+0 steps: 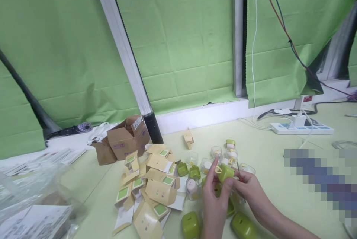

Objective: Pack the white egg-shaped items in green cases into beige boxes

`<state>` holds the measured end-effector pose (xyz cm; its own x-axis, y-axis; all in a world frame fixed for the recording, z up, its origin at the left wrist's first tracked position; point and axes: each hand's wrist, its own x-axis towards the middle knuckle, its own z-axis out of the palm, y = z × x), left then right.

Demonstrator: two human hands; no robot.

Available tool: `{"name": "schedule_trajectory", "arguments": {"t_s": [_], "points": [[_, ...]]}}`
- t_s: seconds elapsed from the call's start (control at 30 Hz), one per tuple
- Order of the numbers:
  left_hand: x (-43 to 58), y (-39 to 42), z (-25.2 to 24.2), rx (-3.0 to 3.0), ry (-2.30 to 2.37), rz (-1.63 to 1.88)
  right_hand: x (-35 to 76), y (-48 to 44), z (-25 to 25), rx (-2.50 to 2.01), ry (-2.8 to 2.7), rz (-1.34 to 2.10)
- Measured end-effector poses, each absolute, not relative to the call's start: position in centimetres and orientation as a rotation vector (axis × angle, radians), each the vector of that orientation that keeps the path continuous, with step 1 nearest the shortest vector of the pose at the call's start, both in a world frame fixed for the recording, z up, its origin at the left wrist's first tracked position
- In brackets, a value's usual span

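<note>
Nearest the lens, two green plastic cases (pixel 191 225) are lying shut on the pale table (pixel 273 146), one on each side of the wrists. Item in hand: a small green shell (pixel 225 172) carrying a yellow ring (pixel 218 169), hovering just above the clutter at table centre. The left hand (pixel 216 203) is pinching this shell, thumb and forefinger closing on its near side. The right hand (pixel 251 190) is pressing in from the far side with its fingers curling tight. A thin dark rod (pixel 238 166) is sticking up beside them, and whether those fingers are gripping it cannot be told. Surrounding stock: clear tubs (pixel 192 187) with pale contents are standing just behind and left of the hands, and kraft cartons (pixel 160 190) with green labels are lying heaped further left. A brown shipping box (pixel 125 138) is gaping open beside a black cylinder (pixel 153 127). A power strip (pixel 302 129) is sitting well apart at the right. Handling note, as a judgement: the left pinch is best sitting on the shell's body, not on the ring. The shell is best staying low over bare table, clear of the tubs, so a dropped part is landing where it is easy to find. Small, light pressure from the right is suiting parts this slight.
</note>
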<state>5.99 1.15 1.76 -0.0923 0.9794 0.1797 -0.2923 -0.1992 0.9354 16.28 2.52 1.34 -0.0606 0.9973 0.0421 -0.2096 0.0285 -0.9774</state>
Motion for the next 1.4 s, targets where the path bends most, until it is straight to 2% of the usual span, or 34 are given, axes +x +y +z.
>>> {"name": "schedule_trajectory", "arguments": {"t_s": [0.23,0.43,0.63,0.73,0.9,1.13,1.33,1.4], "points": [[6.1,0.6,1.9,1.092,0.979,1.539,16.1,2.7,1.8,-0.927,-1.092,1.351],[6.7,0.2,2.4,0.932,0.827,1.551,16.2,3.7,0.5,-0.934,-1.267,1.164],[4.2,1.7,3.3,0.878,1.043,1.734,17.1,5.3,1.4,-1.260,-1.691,0.594],[1.2,3.5,3.8,1.072,1.194,1.842,17.1,7.5,3.0,-1.314,-1.894,0.442],[-1.2,4.0,3.7,1.619,1.484,1.385,15.9,10.7,3.5,-1.351,-2.164,0.281],[-1.1,3.1,3.0,1.802,1.500,1.162,14.8,11.8,2.3,-1.447,-2.378,0.203],[-1.2,3.5,2.8,2.045,1.731,0.724,17.0,14.3,3.0,-1.651,-2.290,0.204],[-1.0,3.4,3.1,2.064,1.737,0.707,18.7,15.8,3.6,-1.800,-2.165,0.181]]}}
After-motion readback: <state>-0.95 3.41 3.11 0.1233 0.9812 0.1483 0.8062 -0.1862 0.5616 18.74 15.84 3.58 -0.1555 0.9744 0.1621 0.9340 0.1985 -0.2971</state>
